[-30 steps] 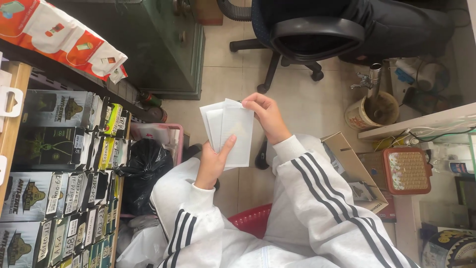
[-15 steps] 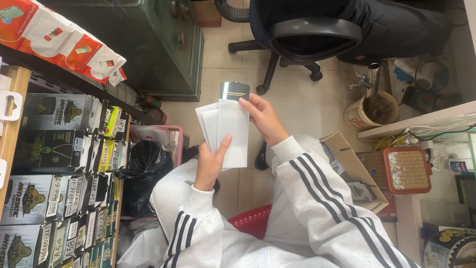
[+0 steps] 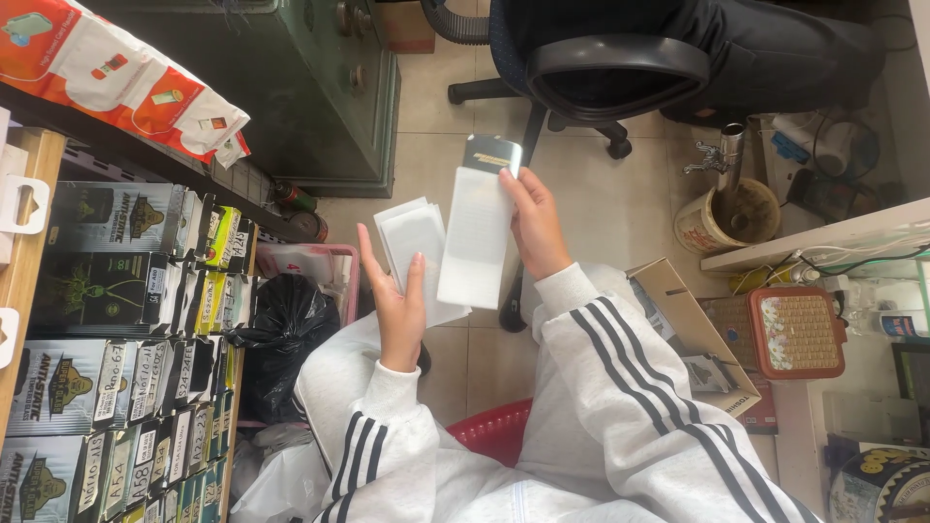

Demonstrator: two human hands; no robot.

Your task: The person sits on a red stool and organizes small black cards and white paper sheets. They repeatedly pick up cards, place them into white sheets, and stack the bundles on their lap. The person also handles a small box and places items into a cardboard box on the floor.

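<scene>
My left hand [image 3: 399, 302] holds a small stack of flat white sleeves [image 3: 412, 244] fanned against its palm and fingers. My right hand [image 3: 535, 225] grips one long white sleeve [image 3: 477, 240] lifted apart from the stack, to its right. A dark card with a yellow stripe [image 3: 492, 155] sticks out of that sleeve's top end. Both arms wear a light grey jacket with dark stripes, and I am seated above a tiled floor.
Shelves of dark boxed packets [image 3: 107, 320] line the left. A pink bin with a black bag [image 3: 291, 320] stands by my left knee. A black office chair [image 3: 620, 68] is ahead, an open cardboard box [image 3: 693, 329] to my right, and a red stool [image 3: 499, 431] sits under me.
My right hand has drawn one sleeve out of the stack, up and to the right; the dark card now sticks out of its top. My left hand keeps the rest.
</scene>
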